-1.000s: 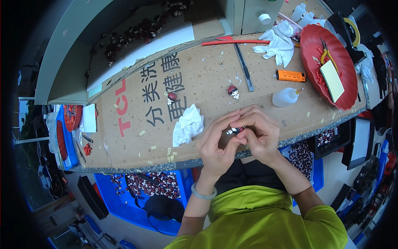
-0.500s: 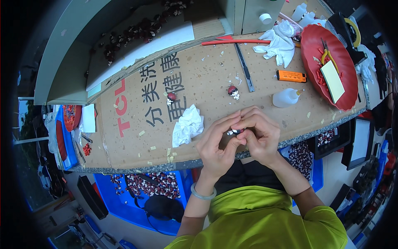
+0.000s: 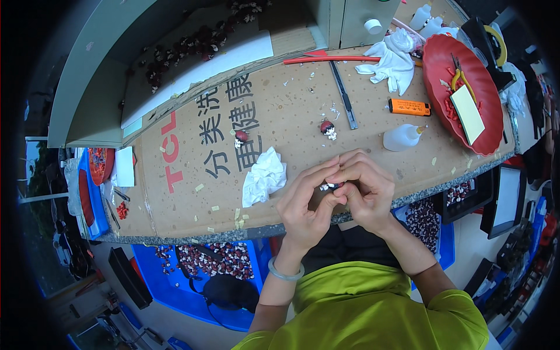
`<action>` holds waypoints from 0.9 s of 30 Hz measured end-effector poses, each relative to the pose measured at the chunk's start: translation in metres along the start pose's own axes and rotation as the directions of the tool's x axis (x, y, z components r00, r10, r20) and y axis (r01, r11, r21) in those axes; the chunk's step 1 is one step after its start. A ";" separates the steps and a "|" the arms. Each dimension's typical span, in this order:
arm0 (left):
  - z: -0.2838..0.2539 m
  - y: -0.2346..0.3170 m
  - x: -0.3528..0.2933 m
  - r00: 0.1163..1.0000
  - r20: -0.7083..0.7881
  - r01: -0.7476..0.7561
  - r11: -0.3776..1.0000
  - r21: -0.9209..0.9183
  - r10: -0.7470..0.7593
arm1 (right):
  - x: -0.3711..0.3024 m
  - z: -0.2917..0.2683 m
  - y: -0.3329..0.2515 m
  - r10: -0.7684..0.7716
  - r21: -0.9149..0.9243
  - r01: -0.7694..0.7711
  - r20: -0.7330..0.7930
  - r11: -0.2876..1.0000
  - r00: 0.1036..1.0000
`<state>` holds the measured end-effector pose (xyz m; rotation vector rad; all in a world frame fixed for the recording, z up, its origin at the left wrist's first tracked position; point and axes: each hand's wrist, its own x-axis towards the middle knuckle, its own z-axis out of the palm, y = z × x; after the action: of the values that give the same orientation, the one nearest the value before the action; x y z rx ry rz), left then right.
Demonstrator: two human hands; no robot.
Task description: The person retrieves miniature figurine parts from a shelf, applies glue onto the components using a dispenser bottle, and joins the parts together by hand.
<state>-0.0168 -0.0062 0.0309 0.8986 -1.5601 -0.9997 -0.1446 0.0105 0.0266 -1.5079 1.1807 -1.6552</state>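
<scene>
Between my two hands, just above the front edge of the cardboard-covered table [image 3: 192,219], is a small dark-red and white figurine [image 3: 332,186]. The fingertips of my left hand [image 3: 309,201] and my right hand [image 3: 367,189] pinch it from both sides and hide much of it. A similar figurine [image 3: 328,129] lies on the cardboard beyond my hands. Another figurine [image 3: 241,137] rests farther left. A crumpled white cloth [image 3: 264,177] sits beside my left hand, and a white squeeze bottle [image 3: 402,137] stands beyond my right.
A red scalloped tray [image 3: 434,70] at right holds yellow-handled pliers, red bits and a pale pad. An orange box cutter [image 3: 410,107] and a dark blade strip [image 3: 344,96] lie nearby. Several figurines sit in the grey cabinet [image 3: 87,99]. Blue bins [image 3: 157,280] stand below the table edge.
</scene>
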 end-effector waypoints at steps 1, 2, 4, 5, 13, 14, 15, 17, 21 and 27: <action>0.000 -0.001 0.000 1.000 0.000 -0.016 1.000 0.012 0.016 | 0.000 0.000 0.000 0.000 0.000 0.000 0.000 1.000 1.000; -0.001 -0.001 0.000 1.000 0.001 -0.031 0.999 0.024 0.031 | 0.000 0.001 0.000 0.001 -0.004 -0.001 0.000 1.000 1.000; -0.003 -0.002 -0.001 1.000 0.011 -0.023 0.999 0.028 0.023 | 0.000 0.001 -0.001 0.003 -0.008 -0.003 0.000 1.000 1.000; -0.004 -0.002 -0.001 1.000 0.022 -0.016 0.999 0.032 0.015 | -0.001 0.000 -0.001 0.022 0.019 -0.022 0.009 1.000 1.000; -0.012 -0.004 0.004 0.991 0.122 -0.038 0.996 -0.086 0.049 | -0.009 0.003 -0.004 0.114 0.118 -0.106 -0.069 0.987 0.991; -0.011 -0.003 0.003 0.992 0.123 0.036 0.986 -0.162 -0.016 | -0.008 0.001 -0.001 0.104 0.118 -0.096 -0.058 0.988 0.993; -0.008 -0.001 0.003 0.992 0.124 0.035 0.986 -0.161 -0.015 | -0.007 0.001 0.000 0.093 0.118 -0.087 -0.048 0.989 0.995; -0.001 0.004 0.005 0.987 0.107 0.145 0.945 -0.294 -0.118 | -0.005 0.002 -0.003 0.144 0.191 -0.126 -0.087 0.974 0.986; -0.004 0.000 0.001 0.979 0.132 0.199 0.871 -0.450 -0.155 | -0.004 -0.005 0.005 0.000 0.073 0.004 -0.064 0.997 0.998; -0.015 -0.006 -0.009 0.935 0.238 0.352 0.765 -0.539 -0.263 | -0.006 -0.007 0.006 0.000 0.083 -0.003 0.030 0.997 1.000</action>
<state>0.0001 -0.0029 0.0241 0.6617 -1.1230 -1.7026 -0.1510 0.0144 0.0190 -1.4750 1.0836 -1.6540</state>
